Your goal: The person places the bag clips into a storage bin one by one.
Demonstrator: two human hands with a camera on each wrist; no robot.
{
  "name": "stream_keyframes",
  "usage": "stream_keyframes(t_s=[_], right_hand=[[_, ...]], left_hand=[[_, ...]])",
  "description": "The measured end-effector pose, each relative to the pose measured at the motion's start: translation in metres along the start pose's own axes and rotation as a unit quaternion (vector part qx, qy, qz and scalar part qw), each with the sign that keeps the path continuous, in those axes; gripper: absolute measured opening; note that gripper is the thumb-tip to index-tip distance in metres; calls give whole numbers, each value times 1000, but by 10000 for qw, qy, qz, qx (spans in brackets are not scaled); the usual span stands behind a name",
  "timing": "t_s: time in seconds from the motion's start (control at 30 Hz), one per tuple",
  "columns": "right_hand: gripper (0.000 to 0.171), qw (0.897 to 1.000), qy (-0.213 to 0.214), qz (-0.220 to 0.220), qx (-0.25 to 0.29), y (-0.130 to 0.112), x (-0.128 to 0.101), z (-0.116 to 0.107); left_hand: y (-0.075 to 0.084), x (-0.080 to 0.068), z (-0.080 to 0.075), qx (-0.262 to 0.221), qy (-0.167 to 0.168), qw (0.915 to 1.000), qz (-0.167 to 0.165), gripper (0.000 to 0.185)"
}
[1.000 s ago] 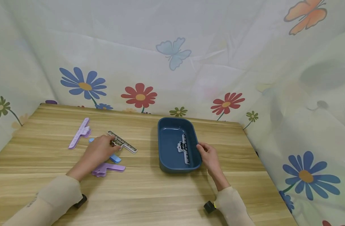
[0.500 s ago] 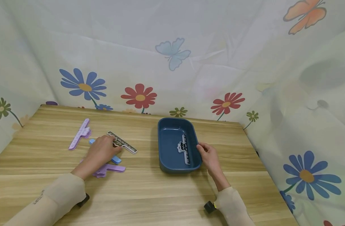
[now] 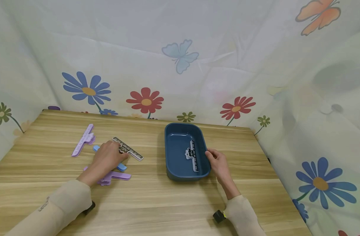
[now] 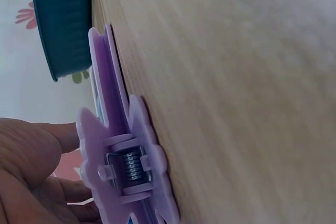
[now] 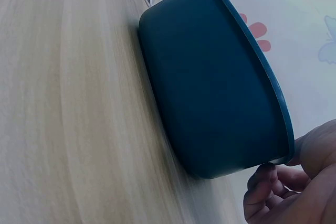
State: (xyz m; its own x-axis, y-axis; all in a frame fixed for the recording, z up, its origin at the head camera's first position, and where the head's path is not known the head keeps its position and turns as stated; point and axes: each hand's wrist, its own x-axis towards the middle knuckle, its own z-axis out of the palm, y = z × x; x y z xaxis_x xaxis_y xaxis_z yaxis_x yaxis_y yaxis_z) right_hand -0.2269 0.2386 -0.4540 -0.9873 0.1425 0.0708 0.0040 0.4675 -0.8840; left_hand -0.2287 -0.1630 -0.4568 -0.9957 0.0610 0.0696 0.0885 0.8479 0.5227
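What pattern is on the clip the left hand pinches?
The clip has black-and-white piano keys, seen best in the head view.

Left hand (image 3: 108, 155) partly hides black-and-white keyboard-printed plastic clip (image 3: 128, 149) and light-blue plastic bar (image 3: 122, 167); left-wrist view's edge crops dark-blue rectangular plastic bin (image 4: 64, 22).

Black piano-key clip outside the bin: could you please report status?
Left hand pinches black piano-key clip. Right hand grips navy bin by rim. Blue clip near left hand, possibly obstructing.
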Motion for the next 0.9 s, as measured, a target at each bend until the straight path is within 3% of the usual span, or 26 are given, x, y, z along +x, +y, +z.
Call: stream_keyframes(t_s=[0.43, 0.6, 0.7, 0.9], right_hand=[[31, 10000, 35, 9, -28, -1, -1, 0], [31, 10000, 51, -10, 6, -1, -2, 0], [31, 10000, 37, 20, 5, -1, -2, 0], [32, 10000, -16, 32, 48, -2, -3, 0]], left_hand=[[3, 6, -5, -393, -270, 9984, -313, 30], [-1, 7, -9, -684, -414, 9959, -413, 59], [-4, 5, -11, -823, -338, 9953, -380, 66], [-9, 3, -14, -1029, 2, 9946, -123, 64]])
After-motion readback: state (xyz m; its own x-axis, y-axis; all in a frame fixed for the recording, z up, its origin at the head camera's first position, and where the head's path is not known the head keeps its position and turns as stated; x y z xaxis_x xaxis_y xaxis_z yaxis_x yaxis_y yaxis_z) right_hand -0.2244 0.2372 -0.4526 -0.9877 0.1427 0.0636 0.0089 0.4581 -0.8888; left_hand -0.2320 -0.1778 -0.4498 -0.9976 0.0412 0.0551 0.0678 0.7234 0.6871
